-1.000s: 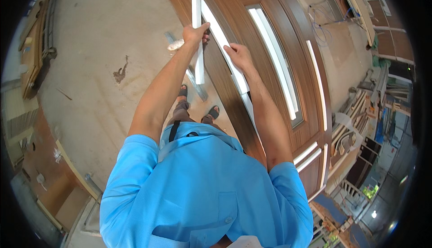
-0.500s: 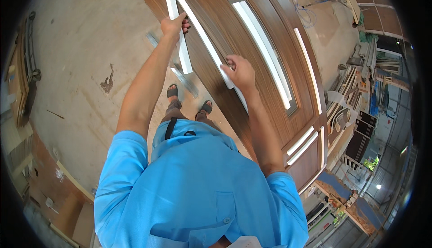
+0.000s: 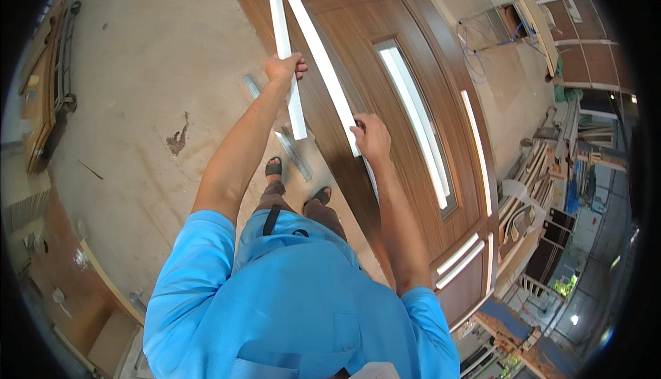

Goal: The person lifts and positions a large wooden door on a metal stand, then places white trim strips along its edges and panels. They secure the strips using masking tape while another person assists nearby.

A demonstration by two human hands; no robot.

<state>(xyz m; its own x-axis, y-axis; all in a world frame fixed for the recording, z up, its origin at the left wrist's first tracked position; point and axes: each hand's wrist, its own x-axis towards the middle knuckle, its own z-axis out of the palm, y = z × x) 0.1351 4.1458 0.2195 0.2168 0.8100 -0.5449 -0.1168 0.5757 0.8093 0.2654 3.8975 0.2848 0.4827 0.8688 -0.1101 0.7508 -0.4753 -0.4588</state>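
My left hand (image 3: 284, 68) grips a long white strip (image 3: 281, 35) that runs from the top edge down past my fist, held above the concrete floor. My right hand (image 3: 372, 137) presses on a second white strip (image 3: 318, 62) that lies along the left side of a large brown wooden door (image 3: 385, 14). The door lies flat and has a long narrow glass panel (image 3: 416, 124) down its middle and white inlay lines near its right side. My sandalled feet (image 3: 297, 183) stand just beside the door's left edge.
A metal bar (image 3: 292, 153) lies on the concrete floor (image 3: 138, 90) by my feet. Wooden frames (image 3: 48, 83) lean at the far left. Stacked wood pieces, boards and clutter (image 3: 544, 193) fill the right side beyond the door.
My left hand has carried its white strip to the left and away from the door. My right hand has slid along the strip on the door. The view has shifted.
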